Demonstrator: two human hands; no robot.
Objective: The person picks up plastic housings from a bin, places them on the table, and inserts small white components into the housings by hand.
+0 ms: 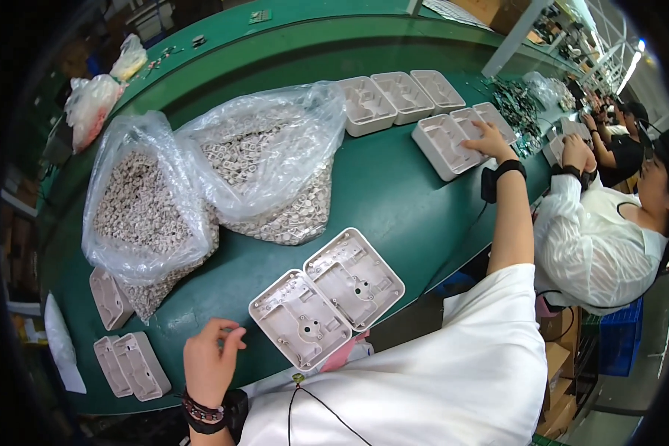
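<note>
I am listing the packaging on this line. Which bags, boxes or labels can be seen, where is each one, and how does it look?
Left clear bag: on the green belt, open, full of small pale parts.
Right clear bag: beside it, touching, same pale parts.
Two small bags: far left, whitish with pink.
Blue crate: floor at right.
Cardboard boxes: beside the crate, brown.
No labels or screens can be made out.

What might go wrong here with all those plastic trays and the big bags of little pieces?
1. The two pale square housings lie at the near edge of the green belt; a nudge might tip them off.
2. The open clear bags of small parts lean and bulge; they may slump and spill.
3. The right hand stretches far to the distant trays, so the arm might sweep something off.
</note>
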